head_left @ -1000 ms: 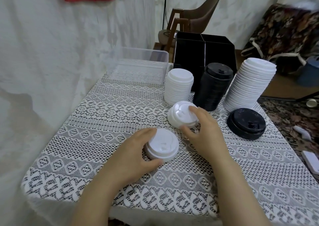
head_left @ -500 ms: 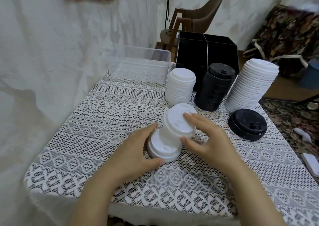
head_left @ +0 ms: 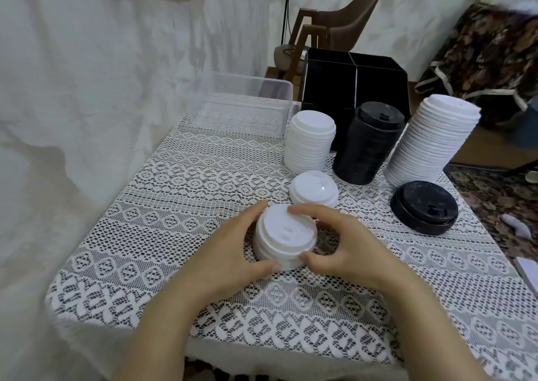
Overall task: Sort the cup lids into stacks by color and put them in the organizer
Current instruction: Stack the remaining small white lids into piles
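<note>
L grip (head_left: pixel 224 254) & R grip (head_left: pixel 345 245) clasp white lid stack (head_left: pixel 283 236), tops up, axis vertical; earlier-tilted lid now flat.

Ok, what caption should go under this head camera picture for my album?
The left hand and right hand hold a small white lid stack on the lace tablecloth.

Desk (head_left: pixel 174 206) covered by white lace cloth (head_left: pixel 291 308). Far left: clear plastic tub (head_left: pixel 241 110). Far edge, right of the tub: black organizer (head_left: pixel 355 80). Row in front of it: short white lid stack (head_left: pixel 310 142), black lid stack (head_left: pixel 368 145), tall white lid stack (head_left: pixel 431 142), tilted. Nearer: low white lid pile (head_left: pixel 313 190), low black lid pile (head_left: pixel 423 210) well apart to its right. Closest: small white lid stack (head_left: pixel 283 235), upright.
</note>
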Demonstrator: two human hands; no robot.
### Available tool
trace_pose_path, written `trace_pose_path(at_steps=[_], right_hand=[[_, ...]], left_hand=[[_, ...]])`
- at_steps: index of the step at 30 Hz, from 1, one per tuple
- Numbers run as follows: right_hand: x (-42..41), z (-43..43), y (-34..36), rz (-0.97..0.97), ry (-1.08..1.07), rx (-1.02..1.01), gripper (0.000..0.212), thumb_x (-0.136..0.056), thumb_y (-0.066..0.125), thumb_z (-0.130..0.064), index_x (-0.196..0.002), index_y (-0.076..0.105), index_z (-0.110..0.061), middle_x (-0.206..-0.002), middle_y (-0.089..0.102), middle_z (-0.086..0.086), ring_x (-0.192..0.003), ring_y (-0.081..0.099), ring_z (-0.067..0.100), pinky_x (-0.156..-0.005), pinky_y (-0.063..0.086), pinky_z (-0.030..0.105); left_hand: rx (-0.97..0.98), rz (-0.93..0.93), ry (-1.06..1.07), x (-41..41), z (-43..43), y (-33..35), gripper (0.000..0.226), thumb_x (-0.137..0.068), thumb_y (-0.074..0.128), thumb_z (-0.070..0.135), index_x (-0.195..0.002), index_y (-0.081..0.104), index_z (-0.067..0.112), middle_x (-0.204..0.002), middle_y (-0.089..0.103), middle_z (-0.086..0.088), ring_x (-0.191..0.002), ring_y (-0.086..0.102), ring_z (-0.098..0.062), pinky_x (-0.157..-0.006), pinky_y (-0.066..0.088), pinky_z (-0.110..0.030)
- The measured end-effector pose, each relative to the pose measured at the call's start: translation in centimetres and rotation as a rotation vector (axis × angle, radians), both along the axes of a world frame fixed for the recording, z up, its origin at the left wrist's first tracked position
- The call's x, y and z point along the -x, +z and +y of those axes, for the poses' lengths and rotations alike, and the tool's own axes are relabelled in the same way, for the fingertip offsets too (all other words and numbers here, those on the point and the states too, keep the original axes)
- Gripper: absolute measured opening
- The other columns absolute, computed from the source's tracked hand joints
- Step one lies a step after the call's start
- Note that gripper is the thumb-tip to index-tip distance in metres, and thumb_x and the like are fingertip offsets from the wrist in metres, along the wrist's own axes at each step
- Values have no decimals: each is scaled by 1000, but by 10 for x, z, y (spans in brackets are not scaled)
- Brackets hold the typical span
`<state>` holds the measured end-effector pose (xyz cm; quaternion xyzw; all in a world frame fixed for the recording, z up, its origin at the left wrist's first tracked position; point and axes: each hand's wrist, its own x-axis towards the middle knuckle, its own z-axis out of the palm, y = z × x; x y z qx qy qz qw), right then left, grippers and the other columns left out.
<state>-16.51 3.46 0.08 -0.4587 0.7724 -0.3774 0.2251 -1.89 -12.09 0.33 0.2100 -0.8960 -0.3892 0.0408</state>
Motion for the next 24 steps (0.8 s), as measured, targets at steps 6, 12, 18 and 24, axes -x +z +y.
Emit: trace_pose_path(at_steps=[6,12,18,24], right_hand=[[-1,-3,-1,27,36,-78,71,-74,73,-17,-133,47,-47,-139,43,-25,-127,34,-15,-99,25,0],[-3,-6,1,59,59,-136,67,-81,70,-23,-137,43,-47,-147,32,-24,-135,28,-6,-112,22,21],[-7,-10,0,96,46,-111,65,-79,74,-46,-137,45,-43,-140,37,-27,-129,33,-8,-106,26,15],[-11,-11,6,172,64,-156,69,-81,72,-49,-142,40,-41,-133,32,-31,-122,28,-11,-99,21,9]], left_hand=[[-13,23,5,-1,-2,-2,92,-72,82,34,-145,27,43,-147,33,23,-132,29,3,-114,25,-30],[-5,29,13,0,-2,-1,83,-69,83,34,-137,37,42,-128,41,28,-122,36,4,-105,29,-23],[-10,27,-8,1,0,1,86,-72,77,47,-141,25,49,-129,20,40,-126,22,8,-105,18,-20],[-7,37,17,2,0,-1,81,-79,71,46,-147,28,41,-153,27,22,-127,22,6,-110,18,-26]])
